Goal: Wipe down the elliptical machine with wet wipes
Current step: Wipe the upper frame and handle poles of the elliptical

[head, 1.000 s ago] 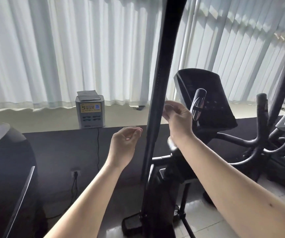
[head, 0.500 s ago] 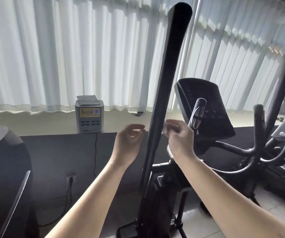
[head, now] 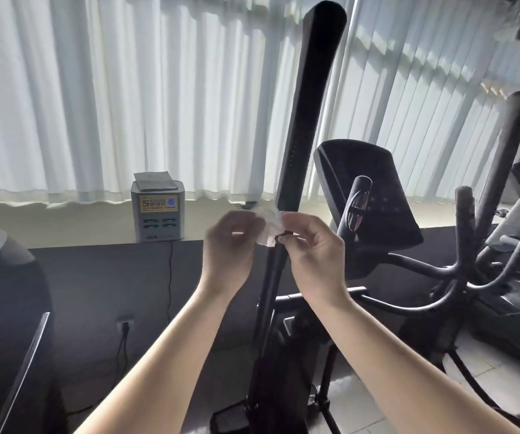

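Note:
A black elliptical machine stands before me; its tall left handlebar (head: pixel 309 104) rises through the middle of the view and its console (head: pixel 374 189) sits to the right. A small white wet wipe (head: pixel 269 225) is stretched in front of the handlebar. My left hand (head: pixel 232 245) pinches the wipe's left edge. On the other side, my right hand (head: pixel 312 245) pinches its right edge with curled fingers. Both hands hover just in front of the bar at about its mid height.
A grey power bank station (head: pixel 157 214) with a pack on top stands on the window ledge, its cable running down to a wall socket (head: pixel 125 322). White vertical blinds (head: pixel 127 89) fill the back. Another dark machine (head: pixel 5 308) sits at left, more elliptical bars (head: pixel 503 170) at right.
My hands have come together in front of the handlebar and now spread a wipe between them; earlier they were apart on either side of the bar. The view has tilted up slightly.

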A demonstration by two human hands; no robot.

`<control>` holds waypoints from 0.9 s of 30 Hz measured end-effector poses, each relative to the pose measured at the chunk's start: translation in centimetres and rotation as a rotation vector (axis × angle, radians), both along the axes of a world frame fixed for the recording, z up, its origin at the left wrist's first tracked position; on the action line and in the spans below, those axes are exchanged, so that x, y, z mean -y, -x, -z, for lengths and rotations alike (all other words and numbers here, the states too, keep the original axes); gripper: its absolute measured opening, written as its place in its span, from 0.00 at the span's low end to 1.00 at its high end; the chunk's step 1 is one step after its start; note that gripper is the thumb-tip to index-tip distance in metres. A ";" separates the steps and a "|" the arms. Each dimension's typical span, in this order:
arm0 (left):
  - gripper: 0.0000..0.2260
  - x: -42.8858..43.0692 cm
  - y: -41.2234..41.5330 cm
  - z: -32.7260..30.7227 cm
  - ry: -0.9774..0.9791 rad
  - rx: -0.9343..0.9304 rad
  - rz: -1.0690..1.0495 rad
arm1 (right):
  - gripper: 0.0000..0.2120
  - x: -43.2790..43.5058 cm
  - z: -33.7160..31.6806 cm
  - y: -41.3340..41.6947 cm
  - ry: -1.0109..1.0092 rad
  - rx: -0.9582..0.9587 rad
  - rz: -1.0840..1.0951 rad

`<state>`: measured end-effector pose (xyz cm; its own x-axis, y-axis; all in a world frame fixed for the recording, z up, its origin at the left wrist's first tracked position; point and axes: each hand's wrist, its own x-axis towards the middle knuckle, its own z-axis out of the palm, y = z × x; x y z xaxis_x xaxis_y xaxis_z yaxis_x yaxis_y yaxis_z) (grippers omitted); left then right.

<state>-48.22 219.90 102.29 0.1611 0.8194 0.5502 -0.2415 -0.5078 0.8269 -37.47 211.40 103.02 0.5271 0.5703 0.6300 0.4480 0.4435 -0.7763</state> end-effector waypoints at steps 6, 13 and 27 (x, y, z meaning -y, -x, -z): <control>0.10 -1.1 -1.5 -1.9 -0.033 0.017 0.011 | 0.16 -0.6 -0.2 -2.0 -0.003 -0.134 0.084; 0.12 -0.9 -2.5 -0.4 -0.053 -0.112 0.030 | 0.17 -1.0 2.3 -2.8 0.076 -0.207 0.087; 0.15 -1.5 -2.1 0.9 -0.170 -0.298 0.104 | 0.20 -1.6 4.0 -3.3 0.153 -0.266 0.086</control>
<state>-46.11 221.40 101.41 0.4129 0.6908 0.5935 -0.0600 -0.6296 0.7746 -34.17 213.01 99.02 0.7124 0.5937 0.3741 0.2511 0.2822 -0.9259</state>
